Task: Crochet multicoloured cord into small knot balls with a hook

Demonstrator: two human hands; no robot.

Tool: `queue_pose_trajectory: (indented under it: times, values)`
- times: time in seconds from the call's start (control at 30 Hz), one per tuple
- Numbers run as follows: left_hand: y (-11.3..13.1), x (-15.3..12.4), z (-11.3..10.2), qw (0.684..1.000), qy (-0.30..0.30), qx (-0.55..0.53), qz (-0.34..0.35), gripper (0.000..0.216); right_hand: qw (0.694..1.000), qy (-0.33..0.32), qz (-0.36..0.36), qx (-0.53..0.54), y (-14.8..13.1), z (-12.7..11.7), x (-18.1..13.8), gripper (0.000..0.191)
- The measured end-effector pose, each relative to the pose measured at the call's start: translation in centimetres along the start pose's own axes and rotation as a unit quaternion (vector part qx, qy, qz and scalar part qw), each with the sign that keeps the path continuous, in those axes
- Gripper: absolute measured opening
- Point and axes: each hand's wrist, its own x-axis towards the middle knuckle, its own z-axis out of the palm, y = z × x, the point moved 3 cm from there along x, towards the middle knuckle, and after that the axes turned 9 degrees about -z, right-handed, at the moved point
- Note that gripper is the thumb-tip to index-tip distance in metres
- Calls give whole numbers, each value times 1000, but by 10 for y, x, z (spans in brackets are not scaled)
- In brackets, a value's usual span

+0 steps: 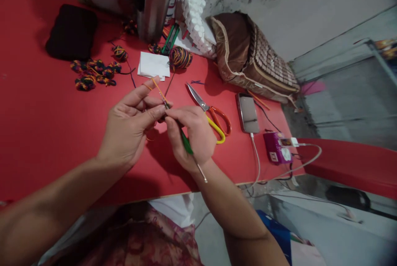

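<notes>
The left hand (124,123) pinches thumb to fingers on the yarn (159,89), an orange strand looped over its raised index finger. The right hand (195,134) has its fingers closed around the green hook (186,143), the front end at the left fingertips. Both hands are above the red table (62,134); scissors (204,106) lie just beside the right, a ball (180,58) beyond.

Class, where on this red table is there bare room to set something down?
Free: the stretch of red table left of the black item, and a smaller patch between scissors and phone. Crowded: the back middle, around large yarn ball, white paper and metal cylinder.
</notes>
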Motion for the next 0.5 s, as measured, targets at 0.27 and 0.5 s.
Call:
queue_pose_trajectory:
  times: [0.27,0.5]
  values:
    - [-3,-2,0,998,-30,-16,-48,40,1000,-14,17,-16,5,2,-7,17]
    - [4,-2,2,997,-55,-14,-44,43,998,33,-17,45,12,3,-10,25]
